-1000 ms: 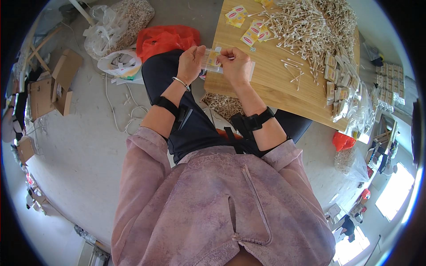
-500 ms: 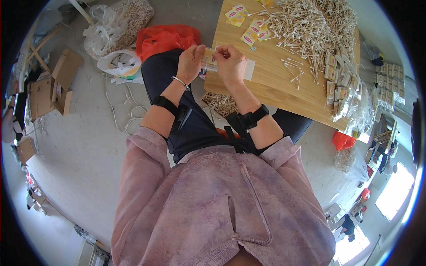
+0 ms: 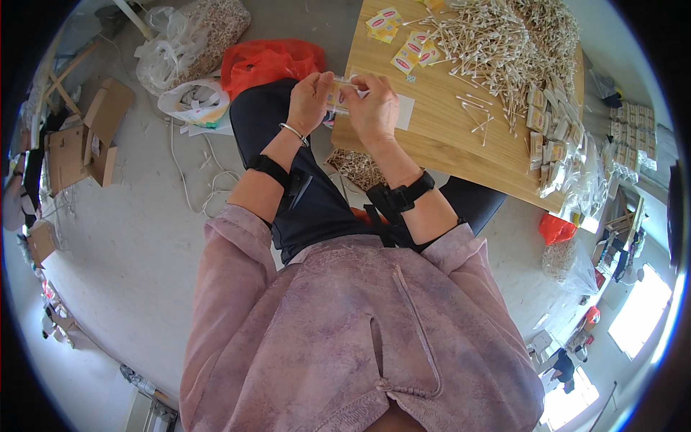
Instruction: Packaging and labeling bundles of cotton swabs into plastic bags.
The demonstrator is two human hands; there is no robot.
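Observation:
Over the table's near left corner, my left hand (image 3: 309, 101) is closed on the left end of a small clear plastic packet (image 3: 334, 98) with a yellowish label. My right hand (image 3: 373, 111) pinches the packet's other end, thumb and forefinger pressed together. Part of the packet is covered by my fingers, and its contents are too small to make out. Just beyond my hands lie several yellow-and-white cards (image 3: 410, 52) with red marks. A pale flat piece (image 3: 405, 113) rests on the table beside my right hand.
Loose cotton swabs (image 3: 497, 43) are heaped on the wooden table (image 3: 432, 137). Filled swab packets (image 3: 554, 137) pile up at its right edge. A red plastic bag (image 3: 277, 59), a clear bag of swabs (image 3: 216, 32) and an open cardboard box (image 3: 90, 140) stand left.
My right hand has turned slightly, and its thumb and forefinger have shifted a little left along the packet. My left hand has hardly moved.

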